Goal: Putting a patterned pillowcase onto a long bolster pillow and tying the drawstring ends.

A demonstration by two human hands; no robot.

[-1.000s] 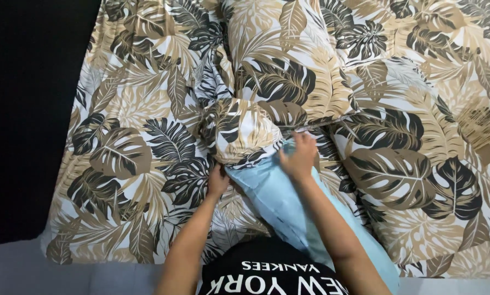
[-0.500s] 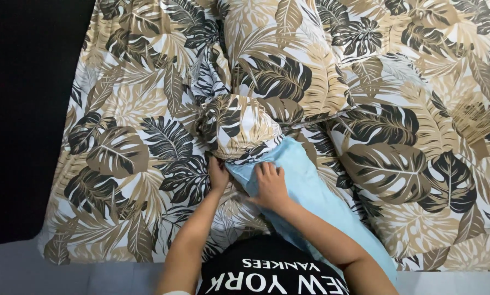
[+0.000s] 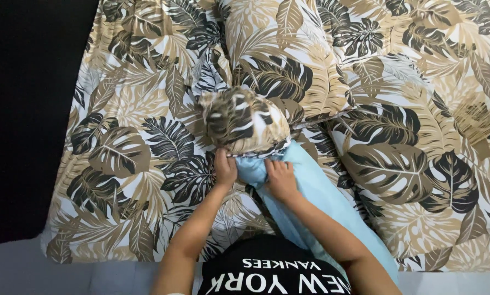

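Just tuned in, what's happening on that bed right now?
A person leans over a bed covered by a leaf-print sheet. Both hands sit at the mouth of a bunched leaf-print cover that caps one end of a long light-blue bolster. The left hand grips the cover's edge, while the right hand presses on the blue fabric just below it. Only the bolster's far end is covered; the rest lies bare, running back toward the person. A leaf-print pillow lies beyond.
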